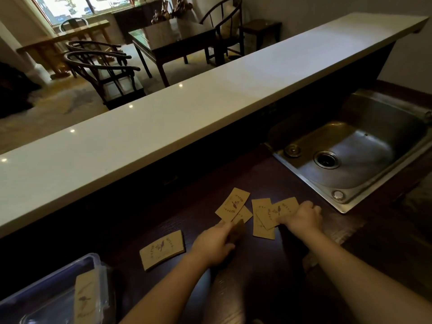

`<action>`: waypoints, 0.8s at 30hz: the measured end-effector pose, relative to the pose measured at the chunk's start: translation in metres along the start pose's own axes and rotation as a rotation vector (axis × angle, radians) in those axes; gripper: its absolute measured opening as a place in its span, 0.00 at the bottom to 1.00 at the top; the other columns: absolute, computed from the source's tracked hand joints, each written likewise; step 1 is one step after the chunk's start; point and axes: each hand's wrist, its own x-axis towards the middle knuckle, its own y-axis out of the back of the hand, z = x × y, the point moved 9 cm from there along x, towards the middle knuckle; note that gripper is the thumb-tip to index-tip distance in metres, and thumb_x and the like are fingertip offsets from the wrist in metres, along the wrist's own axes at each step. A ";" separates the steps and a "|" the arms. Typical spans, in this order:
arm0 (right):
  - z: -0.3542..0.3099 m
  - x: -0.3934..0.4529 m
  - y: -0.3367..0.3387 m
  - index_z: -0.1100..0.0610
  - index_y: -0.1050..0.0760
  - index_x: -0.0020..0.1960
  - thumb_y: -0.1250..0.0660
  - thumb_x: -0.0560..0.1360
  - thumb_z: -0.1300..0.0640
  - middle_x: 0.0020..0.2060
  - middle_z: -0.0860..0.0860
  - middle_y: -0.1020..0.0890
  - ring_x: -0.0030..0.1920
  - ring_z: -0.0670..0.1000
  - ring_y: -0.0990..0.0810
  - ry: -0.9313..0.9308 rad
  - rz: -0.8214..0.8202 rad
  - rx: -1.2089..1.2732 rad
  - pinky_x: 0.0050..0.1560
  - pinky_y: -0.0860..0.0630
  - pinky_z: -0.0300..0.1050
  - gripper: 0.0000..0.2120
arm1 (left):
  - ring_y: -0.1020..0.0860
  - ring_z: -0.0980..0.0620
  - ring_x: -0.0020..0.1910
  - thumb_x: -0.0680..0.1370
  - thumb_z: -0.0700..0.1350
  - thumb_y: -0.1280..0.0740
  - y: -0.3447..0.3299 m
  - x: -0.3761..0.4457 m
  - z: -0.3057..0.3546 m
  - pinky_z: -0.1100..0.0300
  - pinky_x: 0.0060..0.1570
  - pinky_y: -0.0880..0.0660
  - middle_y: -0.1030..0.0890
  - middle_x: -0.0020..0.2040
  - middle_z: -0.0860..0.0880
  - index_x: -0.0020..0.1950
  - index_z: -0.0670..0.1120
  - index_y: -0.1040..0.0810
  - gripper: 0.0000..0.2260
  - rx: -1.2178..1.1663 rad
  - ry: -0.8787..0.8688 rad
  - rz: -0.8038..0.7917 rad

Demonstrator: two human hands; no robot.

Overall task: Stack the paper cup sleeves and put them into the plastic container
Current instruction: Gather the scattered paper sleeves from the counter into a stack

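Several flat brown paper cup sleeves with a purple print lie on the dark wooden counter [268, 265]. One sleeve [162, 249] lies alone at the left. Two overlapping sleeves [232, 204] lie in the middle. My left hand [216, 245] is closed on a sleeve [238, 231] held on edge just below them. My right hand [302, 217] pinches the right end of a sleeve [277, 212] that rests on another sleeve [263, 226]. A clear plastic container [56, 286] stands at the bottom left with a sleeve [85, 293] inside.
A steel sink [350, 155] is set into the counter at the right, close to my right hand. A raised white bar top [187, 106] runs across behind the counter. Beyond it stand dark wooden chairs and tables.
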 end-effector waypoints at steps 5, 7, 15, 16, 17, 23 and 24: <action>0.001 0.003 -0.007 0.61 0.24 0.50 0.33 0.74 0.62 0.47 0.59 0.17 0.41 0.53 0.20 0.012 -0.127 0.693 0.40 0.23 0.49 0.06 | 0.17 0.45 0.48 0.80 0.44 0.40 -0.011 -0.027 -0.004 0.49 0.48 0.19 0.20 0.56 0.42 0.62 0.51 0.30 0.11 -1.258 0.294 -0.151; -0.012 -0.005 -0.007 0.61 0.21 0.53 0.35 0.76 0.63 0.44 0.58 0.15 0.40 0.52 0.18 0.047 -0.242 0.881 0.38 0.24 0.45 0.07 | 0.16 0.39 0.48 0.81 0.42 0.42 -0.011 -0.030 -0.004 0.45 0.48 0.19 0.19 0.56 0.38 0.60 0.50 0.29 0.09 -1.542 0.331 -0.141; -0.090 -0.081 -0.015 0.54 0.19 0.50 0.31 0.73 0.64 0.39 0.52 0.13 0.37 0.49 0.17 0.356 -0.546 0.731 0.34 0.22 0.39 0.09 | 0.18 0.43 0.54 0.79 0.58 0.42 0.000 -0.028 0.010 0.49 0.50 0.21 0.16 0.56 0.42 0.64 0.47 0.23 0.20 -1.705 0.249 -0.127; -0.095 -0.087 -0.016 0.52 0.19 0.49 0.30 0.72 0.64 0.37 0.50 0.14 0.34 0.47 0.18 0.388 -0.525 0.680 0.33 0.22 0.38 0.09 | 0.17 0.45 0.54 0.79 0.56 0.40 0.001 -0.028 0.014 0.51 0.50 0.20 0.15 0.55 0.43 0.64 0.47 0.23 0.19 -1.679 0.217 -0.125; -0.099 -0.093 -0.018 0.50 0.19 0.47 0.30 0.72 0.64 0.34 0.48 0.15 0.31 0.45 0.20 0.418 -0.509 0.634 0.31 0.22 0.36 0.10 | 0.17 0.47 0.52 0.79 0.53 0.38 0.002 -0.029 0.016 0.53 0.48 0.20 0.15 0.53 0.44 0.63 0.48 0.23 0.16 -1.646 0.193 -0.114; -0.091 -0.110 -0.048 0.45 0.23 0.51 0.27 0.71 0.57 0.33 0.48 0.18 0.28 0.41 0.22 0.477 -0.497 0.480 0.30 0.26 0.37 0.12 | 0.17 0.46 0.43 0.79 0.39 0.38 -0.008 -0.039 0.019 0.52 0.43 0.19 0.14 0.46 0.45 0.64 0.47 0.26 0.14 -1.539 0.165 -0.088; -0.084 -0.105 -0.051 0.45 0.23 0.52 0.27 0.71 0.54 0.34 0.48 0.19 0.29 0.41 0.21 0.437 -0.483 0.492 0.30 0.26 0.37 0.12 | 0.17 0.48 0.43 0.78 0.39 0.39 -0.011 -0.040 0.016 0.54 0.42 0.19 0.15 0.46 0.46 0.63 0.47 0.26 0.14 -1.518 0.188 -0.070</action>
